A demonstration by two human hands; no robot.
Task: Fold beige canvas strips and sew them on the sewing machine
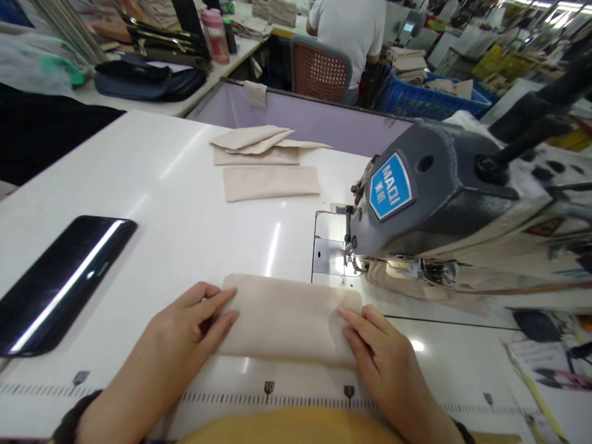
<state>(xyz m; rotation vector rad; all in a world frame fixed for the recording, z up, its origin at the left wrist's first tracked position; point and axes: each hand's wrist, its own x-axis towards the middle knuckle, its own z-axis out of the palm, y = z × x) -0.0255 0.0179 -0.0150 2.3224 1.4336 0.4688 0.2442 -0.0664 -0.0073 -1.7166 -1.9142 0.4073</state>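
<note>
Both grips lay open and flat, clasping nothing: the left hand (194, 324) pressed one end of the cloth (287, 317), the right hand (377, 345) the other, at lower centre on the worktop (185, 203), near the machine (430, 197) at right; a phone (60, 283) lay at left.

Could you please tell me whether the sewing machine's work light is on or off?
On: a bright white glow falls on the needle plate, right beneath the head of the sewing machine.

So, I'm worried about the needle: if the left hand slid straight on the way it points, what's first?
The left hand lies on the cloth; across it, probably the metal plate under the sewing machine, though depth is unclear.
</note>
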